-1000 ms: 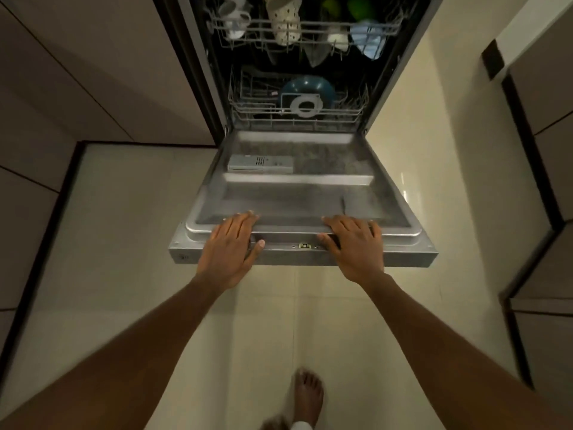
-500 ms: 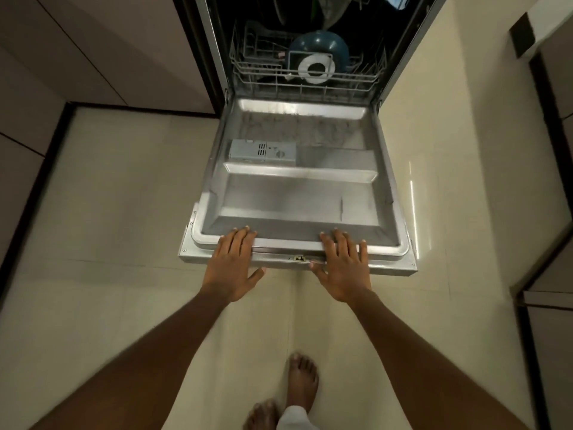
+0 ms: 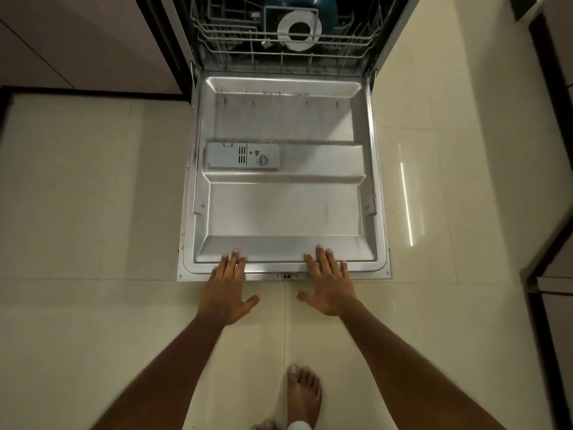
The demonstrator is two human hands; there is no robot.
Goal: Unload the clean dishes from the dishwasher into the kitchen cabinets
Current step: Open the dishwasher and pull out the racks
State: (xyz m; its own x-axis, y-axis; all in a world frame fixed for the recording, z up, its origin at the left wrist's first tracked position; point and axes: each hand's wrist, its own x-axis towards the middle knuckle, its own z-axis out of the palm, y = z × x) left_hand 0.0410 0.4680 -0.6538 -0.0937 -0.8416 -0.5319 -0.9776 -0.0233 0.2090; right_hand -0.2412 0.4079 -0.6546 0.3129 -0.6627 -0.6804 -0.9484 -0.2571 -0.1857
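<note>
The steel dishwasher door (image 3: 283,212) lies folded down flat over the floor. My left hand (image 3: 226,290) and my right hand (image 3: 328,287) rest with straight fingers on its near top edge, thumbs spread off the edge. Behind the door, the white wire lower rack (image 3: 279,54) holds a dark blue bowl (image 3: 299,7) and a white ring-shaped piece (image 3: 299,31). The upper rack is out of view.
Cream floor tiles (image 3: 93,212) spread on both sides of the door. Brown cabinet fronts (image 3: 77,41) stand at the left, dark-edged cabinets (image 3: 555,150) at the right. A grey detergent dispenser (image 3: 243,155) sits on the door's inner panel. My bare foot (image 3: 304,395) stands below the door's edge.
The door has swung down from half-lowered to flat, both hands staying on its edge. The view has tilted down, so the upper rack with cups left the frame.
</note>
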